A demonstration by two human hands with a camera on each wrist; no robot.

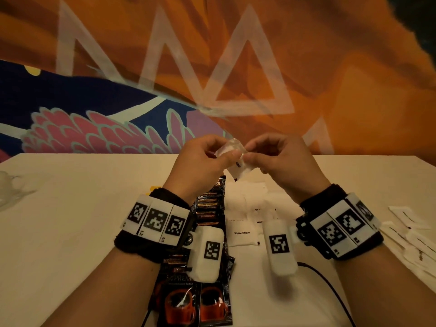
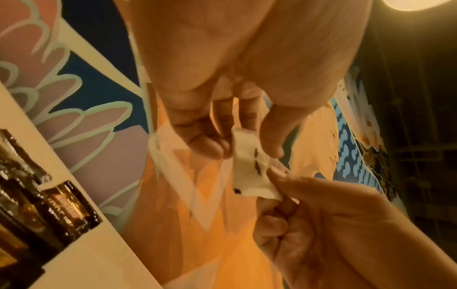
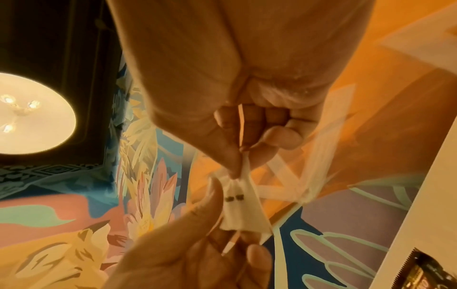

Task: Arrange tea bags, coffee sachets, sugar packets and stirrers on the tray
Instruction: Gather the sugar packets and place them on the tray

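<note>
Above the pale counter, both hands are raised side by side near its far edge, pinching one small white sugar packet between them. The left hand pinches its one end with thumb and curled fingers; the right hand pinches the other end the same way, the remaining fingers folded into the palm.

The head view alone shows what lies under the wrists: a row of dark coffee sachets running toward the person, and just right of it a cluster of white packets, one reading "White Sugar". More white packets lie well apart at the right edge, too blurred to tell what they are.

The left wrist view shows what the head view hides: the packet stretched between the left hand's fingertips and the right hand's thumb, with dark printed marks on its face. Coffee sachets show at its lower left.

The right wrist view shows the packet from the other side, creased where the right hand nips its top corner, while the left hand nips its lower end. A lit round ceiling lamp shows only here in full.
</note>
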